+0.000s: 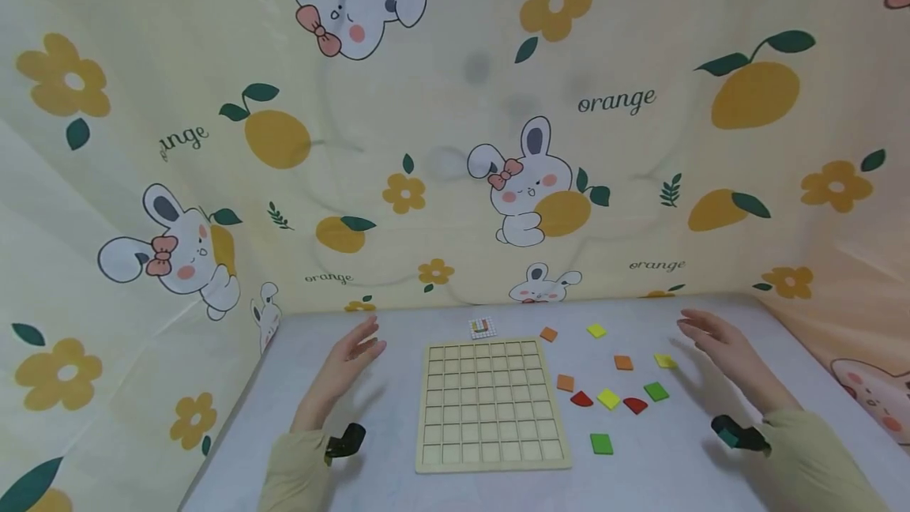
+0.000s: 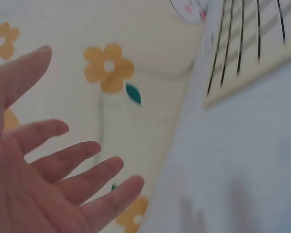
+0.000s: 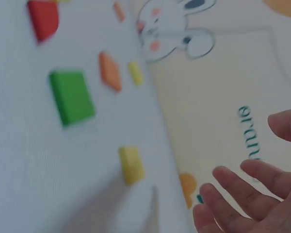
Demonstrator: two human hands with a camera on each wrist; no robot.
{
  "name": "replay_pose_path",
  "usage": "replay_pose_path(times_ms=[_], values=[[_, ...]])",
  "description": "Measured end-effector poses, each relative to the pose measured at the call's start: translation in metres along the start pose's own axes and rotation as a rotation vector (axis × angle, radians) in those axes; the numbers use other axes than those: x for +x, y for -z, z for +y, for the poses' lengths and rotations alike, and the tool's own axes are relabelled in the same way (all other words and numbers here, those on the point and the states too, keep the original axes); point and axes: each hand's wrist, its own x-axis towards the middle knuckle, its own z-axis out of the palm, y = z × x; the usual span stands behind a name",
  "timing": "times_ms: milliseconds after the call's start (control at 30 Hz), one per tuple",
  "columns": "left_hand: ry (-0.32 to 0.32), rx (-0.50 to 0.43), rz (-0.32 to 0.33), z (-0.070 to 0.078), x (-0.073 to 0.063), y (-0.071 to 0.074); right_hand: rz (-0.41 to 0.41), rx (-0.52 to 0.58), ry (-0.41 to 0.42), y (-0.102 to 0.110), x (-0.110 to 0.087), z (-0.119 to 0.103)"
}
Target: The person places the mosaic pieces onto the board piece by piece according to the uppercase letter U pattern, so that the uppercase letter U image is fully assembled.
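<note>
My left hand (image 1: 346, 362) hovers over the table to the left of a wooden grid board (image 1: 490, 409); its fingers are spread and hold nothing, as the left wrist view also shows. On the other side, my right hand (image 1: 728, 350) is raised above the table, fingers relaxed and holding nothing. Nearest to it lies a yellow square tile (image 1: 665, 361). Between the board and that hand are scattered several flat tiles: green squares (image 1: 601, 444), orange squares (image 1: 622, 363), yellow squares (image 1: 608, 399) and two red quarter-circle pieces (image 1: 636, 405). The board's square cells hold no tiles.
Behind the board lies a small card (image 1: 482, 328) with a coloured pattern on a grid. A cream curtain (image 1: 441, 101) printed with rabbits, oranges and flowers hangs along the back and both sides of the white table (image 1: 384, 449).
</note>
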Motion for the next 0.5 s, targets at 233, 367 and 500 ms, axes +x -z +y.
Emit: replay_pose_path(times_ms=[233, 367, 500], values=[[0.120, -0.181, 0.003, -0.002, -0.006, -0.016, -0.068, 0.157, -0.004, -0.002, -0.010, -0.012], [0.164, -0.209, -0.044, -0.010, -0.009, -0.030, -0.085, 0.192, 0.001, -0.007, -0.015, -0.018], [0.179, -0.164, -0.090, -0.021, -0.011, -0.043, -0.105, 0.215, -0.020, -0.014, -0.017, -0.020]])
